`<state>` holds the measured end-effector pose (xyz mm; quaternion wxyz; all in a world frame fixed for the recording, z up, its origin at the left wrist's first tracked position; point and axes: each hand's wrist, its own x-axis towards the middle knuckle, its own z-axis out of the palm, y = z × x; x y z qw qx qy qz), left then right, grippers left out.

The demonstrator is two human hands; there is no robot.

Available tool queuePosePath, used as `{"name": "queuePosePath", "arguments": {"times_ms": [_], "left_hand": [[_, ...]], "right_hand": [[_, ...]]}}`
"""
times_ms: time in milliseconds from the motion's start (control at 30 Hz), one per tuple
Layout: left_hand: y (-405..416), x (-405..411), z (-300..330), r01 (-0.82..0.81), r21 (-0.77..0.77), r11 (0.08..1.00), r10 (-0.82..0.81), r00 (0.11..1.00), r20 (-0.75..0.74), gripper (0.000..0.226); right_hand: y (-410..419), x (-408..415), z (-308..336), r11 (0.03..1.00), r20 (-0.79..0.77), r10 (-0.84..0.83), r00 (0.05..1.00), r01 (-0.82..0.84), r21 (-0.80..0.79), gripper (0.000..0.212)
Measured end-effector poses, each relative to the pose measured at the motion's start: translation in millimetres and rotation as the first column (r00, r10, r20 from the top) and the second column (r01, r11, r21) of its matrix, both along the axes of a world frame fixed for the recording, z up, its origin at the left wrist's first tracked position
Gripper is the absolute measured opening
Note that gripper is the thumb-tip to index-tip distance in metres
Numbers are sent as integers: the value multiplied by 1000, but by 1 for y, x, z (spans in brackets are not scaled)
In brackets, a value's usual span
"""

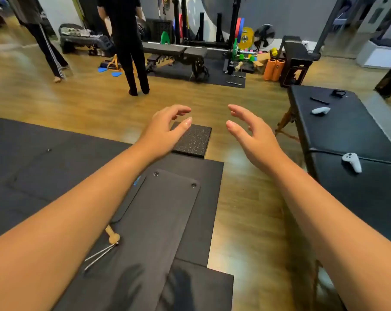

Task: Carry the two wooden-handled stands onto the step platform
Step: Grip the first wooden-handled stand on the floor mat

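Observation:
My left hand (165, 129) and my right hand (255, 135) reach forward side by side over the floor, fingers apart, holding nothing. One wooden-handled stand (112, 237) lies on the black mat (167, 221) close below me. My left forearm hides most of it; a handle end and thin metal legs show. A second wooden-handled stand (237, 68) sits far ahead on the dark mat by the weight rack. A black step platform (84, 40) stands at the back left with shoes on top.
Two people (131, 48) stand ahead on the left on the wooden floor. A weight bench (176, 51) is behind them. A speckled rubber tile (194, 140) lies under my hands. A black padded table (347, 135) on the right carries two white controllers (351, 161).

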<state>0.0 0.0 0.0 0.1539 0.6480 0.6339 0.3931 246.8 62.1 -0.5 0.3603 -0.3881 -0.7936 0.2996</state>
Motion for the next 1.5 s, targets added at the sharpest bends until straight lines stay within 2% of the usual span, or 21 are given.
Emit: {"name": "queuePosePath", "arguments": {"times_ms": [133,333,533,733,1000,1267,1500], "left_hand": [[-17,-45,-25,-77,-85,993,78,997,7,37],[-51,-152,-31,-176,-128,976,184,981,55,35],[-98,-280,-17,-225,-122,967,228,974,13,40],[-124,-370,-18,-263,-117,958,260,965,-37,43],[-112,-433,-59,-309,-159,938,308,951,-32,38],[-88,-501,-98,-346,-250,904,318,937,-148,44],[-81,-554,-127,-328,-339,882,273,941,-201,46]], "right_hand": [[0,-43,-24,997,111,71,991,-69,-26,53],[-6,-145,-33,983,163,184,969,-181,-36,58],[-25,-278,-22,964,98,265,959,-263,-37,64],[-48,-382,-26,949,4,298,955,-296,-111,56],[-26,-452,-59,954,49,278,959,-270,-127,63],[19,-504,-115,954,198,299,933,-288,-84,67],[19,-547,-146,960,270,274,923,-248,-128,63]]}}
